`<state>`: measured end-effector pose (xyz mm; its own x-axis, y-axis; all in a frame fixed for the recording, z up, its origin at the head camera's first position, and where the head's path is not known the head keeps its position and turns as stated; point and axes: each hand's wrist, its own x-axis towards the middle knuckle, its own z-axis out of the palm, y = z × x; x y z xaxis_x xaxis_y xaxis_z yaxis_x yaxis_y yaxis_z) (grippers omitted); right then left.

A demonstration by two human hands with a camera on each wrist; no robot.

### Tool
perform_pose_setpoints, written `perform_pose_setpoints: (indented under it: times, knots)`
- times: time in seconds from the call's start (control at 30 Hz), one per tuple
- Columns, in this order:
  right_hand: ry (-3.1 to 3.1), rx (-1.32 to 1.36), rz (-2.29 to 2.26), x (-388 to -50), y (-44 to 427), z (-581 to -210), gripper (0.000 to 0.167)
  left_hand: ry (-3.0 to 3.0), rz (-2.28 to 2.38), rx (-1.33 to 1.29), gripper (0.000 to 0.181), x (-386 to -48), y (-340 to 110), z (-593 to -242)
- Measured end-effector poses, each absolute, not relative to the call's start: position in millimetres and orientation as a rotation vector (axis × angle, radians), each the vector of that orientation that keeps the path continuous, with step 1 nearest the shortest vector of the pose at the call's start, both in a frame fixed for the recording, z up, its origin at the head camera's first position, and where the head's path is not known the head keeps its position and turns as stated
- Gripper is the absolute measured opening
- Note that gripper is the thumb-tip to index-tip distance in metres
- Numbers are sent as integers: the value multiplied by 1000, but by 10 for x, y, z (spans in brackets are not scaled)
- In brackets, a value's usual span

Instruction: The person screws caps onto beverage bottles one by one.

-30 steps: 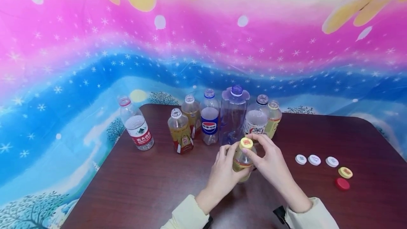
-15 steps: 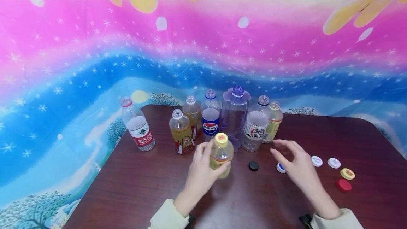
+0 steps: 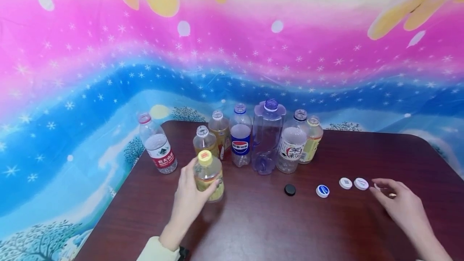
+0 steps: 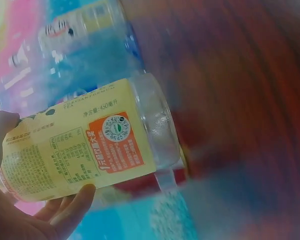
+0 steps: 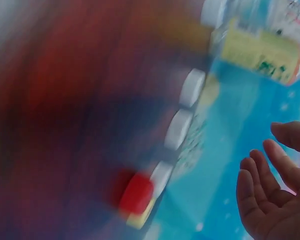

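Observation:
My left hand [image 3: 188, 198] grips a clear bottle with a yellow label [image 4: 72, 145] and a yellow cap [image 3: 205, 157]. It holds this bottle upright, in front of a gold-labelled bottle [image 3: 205, 142]. Over the caps at the right hovers my right hand [image 3: 402, 204], fingers loosely bent. In the right wrist view those fingers hold nothing and stand apart from the red cap [image 5: 137, 194] and the yellow cap [image 5: 140, 216]. Two white caps [image 3: 345, 183] lie just left of the right hand; it partly covers other caps in the head view.
Uncapped bottles stand along the back: a red-labelled water bottle [image 3: 159, 152], a Pepsi bottle [image 3: 241, 140], a tall purple bottle [image 3: 267, 140], a white-labelled bottle [image 3: 291, 148] and a yellow-labelled one [image 3: 311, 142]. A black cap [image 3: 289, 189] and a blue cap [image 3: 322, 191] lie before them.
My left hand has carried the yellow-capped bottle leftward. My right hand has come off that bottle's cap and moved right, over the loose caps.

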<state>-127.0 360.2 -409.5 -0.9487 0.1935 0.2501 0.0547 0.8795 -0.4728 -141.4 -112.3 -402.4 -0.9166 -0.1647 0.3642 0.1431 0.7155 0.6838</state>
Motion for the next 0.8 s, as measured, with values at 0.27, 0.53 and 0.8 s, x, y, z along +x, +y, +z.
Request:
perform_pose_setpoints:
  times: [0.27,0.53,0.8]
  knots:
    - [-2883,-201,490,-1202,3994,-4298,34,-2434,-1216,246,82,-1472,-1529,-4051]
    - [-3007,-167,444,-1204,4086,-4366,47,-2347,-1141,270,77,-1672,-1690,-4122]
    - [-3122,-265,453,-1210,4097,-4360,62,-2334,-1132,290,78,-1817,-1711,-4152]
